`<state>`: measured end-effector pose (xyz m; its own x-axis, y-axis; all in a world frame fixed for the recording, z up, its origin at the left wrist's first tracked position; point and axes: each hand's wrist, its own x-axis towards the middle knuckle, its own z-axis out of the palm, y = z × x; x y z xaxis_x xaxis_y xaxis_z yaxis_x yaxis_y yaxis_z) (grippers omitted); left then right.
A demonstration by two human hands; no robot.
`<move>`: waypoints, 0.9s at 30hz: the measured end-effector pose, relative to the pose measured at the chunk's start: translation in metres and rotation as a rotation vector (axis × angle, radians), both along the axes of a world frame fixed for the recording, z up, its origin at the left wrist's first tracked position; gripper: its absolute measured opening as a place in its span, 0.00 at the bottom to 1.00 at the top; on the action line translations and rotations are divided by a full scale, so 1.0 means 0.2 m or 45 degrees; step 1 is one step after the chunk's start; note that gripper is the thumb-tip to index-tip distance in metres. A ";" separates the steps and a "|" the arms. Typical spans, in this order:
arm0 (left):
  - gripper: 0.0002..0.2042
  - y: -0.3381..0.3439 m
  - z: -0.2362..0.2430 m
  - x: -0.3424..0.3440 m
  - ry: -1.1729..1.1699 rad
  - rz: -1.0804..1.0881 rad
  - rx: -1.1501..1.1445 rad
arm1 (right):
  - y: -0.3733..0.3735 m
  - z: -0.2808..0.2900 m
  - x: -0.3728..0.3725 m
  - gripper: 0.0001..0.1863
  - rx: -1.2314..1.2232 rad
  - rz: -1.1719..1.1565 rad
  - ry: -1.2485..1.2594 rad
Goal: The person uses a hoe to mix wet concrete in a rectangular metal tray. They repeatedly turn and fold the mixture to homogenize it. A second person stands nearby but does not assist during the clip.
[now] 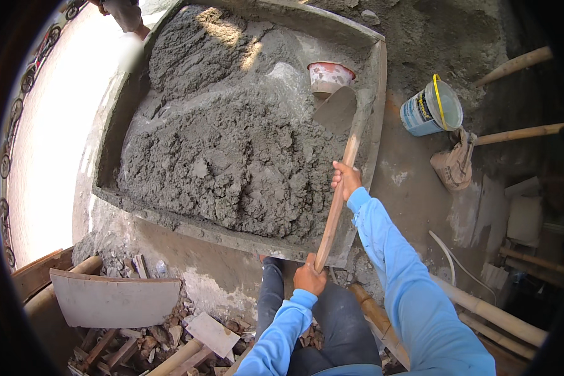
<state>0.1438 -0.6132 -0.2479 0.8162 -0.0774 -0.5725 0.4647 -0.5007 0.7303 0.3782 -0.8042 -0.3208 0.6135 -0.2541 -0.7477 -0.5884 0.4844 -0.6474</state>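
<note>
Both my hands are wrapped round the wooden handle of a hoe (pixel 337 216). My left hand (pixel 310 277) grips its lower end, close to my legs. Farther up the handle, my right hand (pixel 347 179) is closed too. The hoe's grey blade (pixel 336 111) is at the far right of a big mixing trough (pixel 376 106), just in front of a red and white tub (pixel 332 75) smeared with mortar. Wet grey mortar (pixel 225 156) fills much of the trough, lumpy in the near part and smoother at the far left. The blade's lower edge seems to meet the mortar.
Right of the trough stand a blue and white bucket (pixel 429 108) with a yellow handle and a crumpled sack (pixel 454 161). Bamboo poles (pixel 495 310) lie at the lower right. Rubble, wood scraps and a curved board (pixel 116 297) lie lower left. Another person's leg (pixel 126 15) shows at the far left.
</note>
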 end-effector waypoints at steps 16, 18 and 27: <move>0.22 -0.12 0.14 -0.21 0.241 0.255 -0.285 | 0.32 0.08 -0.07 0.11 -0.206 0.414 0.246; 0.24 -0.34 0.08 0.04 0.311 0.358 -0.368 | 0.27 0.05 0.24 0.12 -0.264 0.553 0.162; 0.18 -1.33 -0.50 1.22 0.141 1.108 -0.656 | -0.02 -0.57 1.39 0.18 -0.995 1.269 0.045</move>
